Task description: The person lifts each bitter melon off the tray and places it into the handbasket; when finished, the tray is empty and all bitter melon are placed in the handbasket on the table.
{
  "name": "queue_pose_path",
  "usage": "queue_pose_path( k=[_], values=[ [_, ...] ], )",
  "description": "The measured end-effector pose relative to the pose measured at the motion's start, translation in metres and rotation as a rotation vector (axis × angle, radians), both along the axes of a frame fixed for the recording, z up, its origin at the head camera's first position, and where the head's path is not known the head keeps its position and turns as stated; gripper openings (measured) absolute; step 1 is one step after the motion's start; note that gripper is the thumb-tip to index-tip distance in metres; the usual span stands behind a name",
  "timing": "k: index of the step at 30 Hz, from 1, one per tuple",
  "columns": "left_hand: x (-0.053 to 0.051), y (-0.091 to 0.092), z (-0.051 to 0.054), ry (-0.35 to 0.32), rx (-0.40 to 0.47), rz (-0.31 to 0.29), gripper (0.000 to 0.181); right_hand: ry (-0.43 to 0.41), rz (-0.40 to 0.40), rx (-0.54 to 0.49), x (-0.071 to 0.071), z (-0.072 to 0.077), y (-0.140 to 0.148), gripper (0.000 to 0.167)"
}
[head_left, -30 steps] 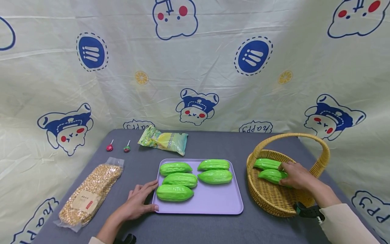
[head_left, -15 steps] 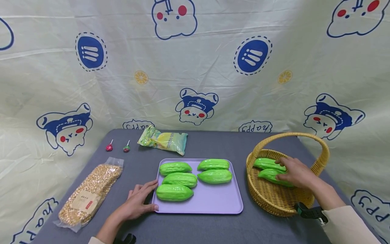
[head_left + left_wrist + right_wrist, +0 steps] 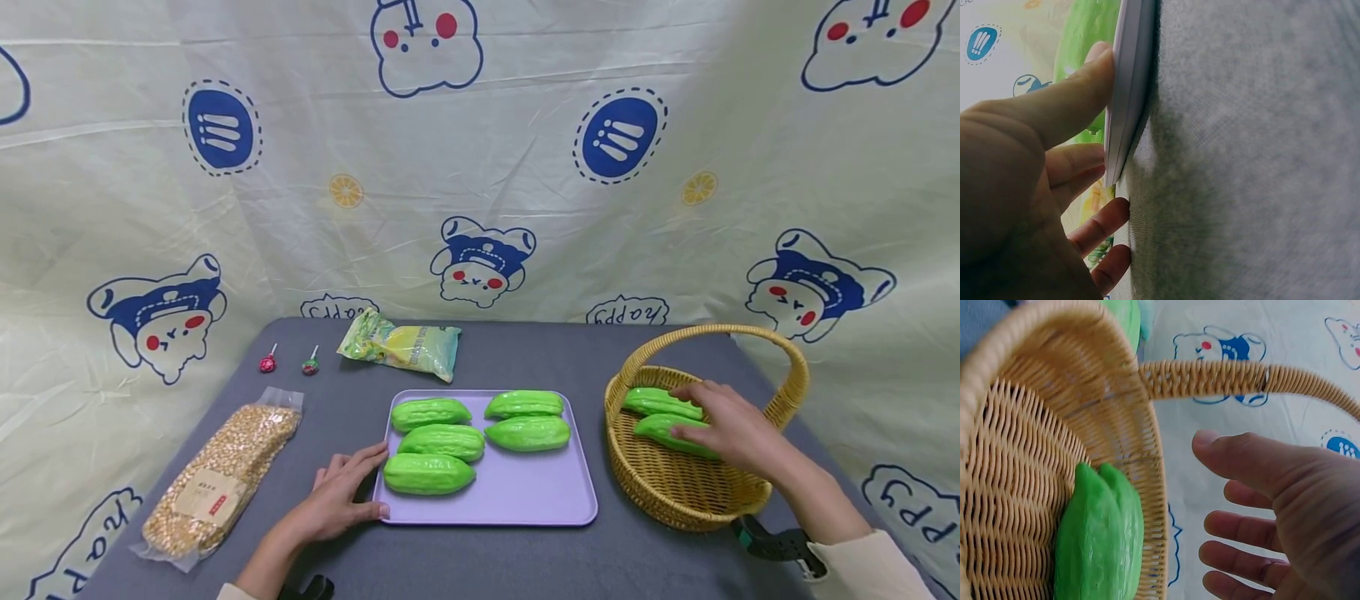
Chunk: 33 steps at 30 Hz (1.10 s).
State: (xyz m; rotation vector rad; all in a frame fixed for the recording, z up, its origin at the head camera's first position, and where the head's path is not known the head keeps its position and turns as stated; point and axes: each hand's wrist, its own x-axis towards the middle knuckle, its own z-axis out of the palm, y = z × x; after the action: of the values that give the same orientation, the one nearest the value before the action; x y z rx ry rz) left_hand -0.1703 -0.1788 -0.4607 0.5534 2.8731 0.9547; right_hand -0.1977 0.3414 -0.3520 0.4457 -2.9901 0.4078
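Observation:
A lilac tray (image 3: 525,500) holds several green gourds, three in its left column, including the front one (image 3: 429,474), and two in its right column. My left hand (image 3: 339,493) rests at the tray's left edge, thumb and fingertips touching the rim; the left wrist view shows the thumb on the tray's side (image 3: 1124,94). On the right stands a wicker basket (image 3: 660,500) with two green gourds (image 3: 675,435) lying side by side at its back left. Over them is my right hand (image 3: 731,425), fingers extended and apart, holding nothing; the right wrist view shows the hand (image 3: 1272,506) beside both gourds (image 3: 1094,537).
A long bag of yellow kernels (image 3: 225,475) lies at the left. Behind it are a red lollipop (image 3: 267,363) and a green one (image 3: 311,366). A green and yellow packet (image 3: 405,346) lies behind the tray. The basket's handle (image 3: 705,332) arches upward near my right hand.
My right hand has let go of the front gourd in the basket, its fingers spreading and lifting slightly off. My left hand has stayed at the tray's edge.

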Motion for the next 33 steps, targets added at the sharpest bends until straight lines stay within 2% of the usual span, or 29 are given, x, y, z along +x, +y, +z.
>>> queue_pose_path(
  k=[9, 16, 21, 25, 33],
  values=[
    [0.0, 0.0, 0.002, -0.018, -0.002, 0.008, 0.08, 0.08, 0.052, -0.023, 0.012, 0.006, -0.022, 0.048],
    [0.0, 0.0, 0.001, -0.014, 0.001, 0.005, 0.08, 0.159, 0.077, -0.042, 0.025, 0.006, -0.039, 0.042],
    [0.0, 0.001, 0.001, -0.014, -0.001, 0.005, 0.08, 0.213, 0.09, -0.082, 0.033, 0.001, -0.051, 0.04],
    [0.0, 0.001, 0.001, -0.014, -0.003, 0.007, 0.08, 0.304, 0.118, -0.105, 0.038, -0.005, -0.06, 0.038],
    [0.001, 0.001, 0.002, -0.014, -0.004, 0.008, 0.079, 0.437, 0.162, -0.127, 0.042, -0.017, -0.078, 0.047]
  ],
)
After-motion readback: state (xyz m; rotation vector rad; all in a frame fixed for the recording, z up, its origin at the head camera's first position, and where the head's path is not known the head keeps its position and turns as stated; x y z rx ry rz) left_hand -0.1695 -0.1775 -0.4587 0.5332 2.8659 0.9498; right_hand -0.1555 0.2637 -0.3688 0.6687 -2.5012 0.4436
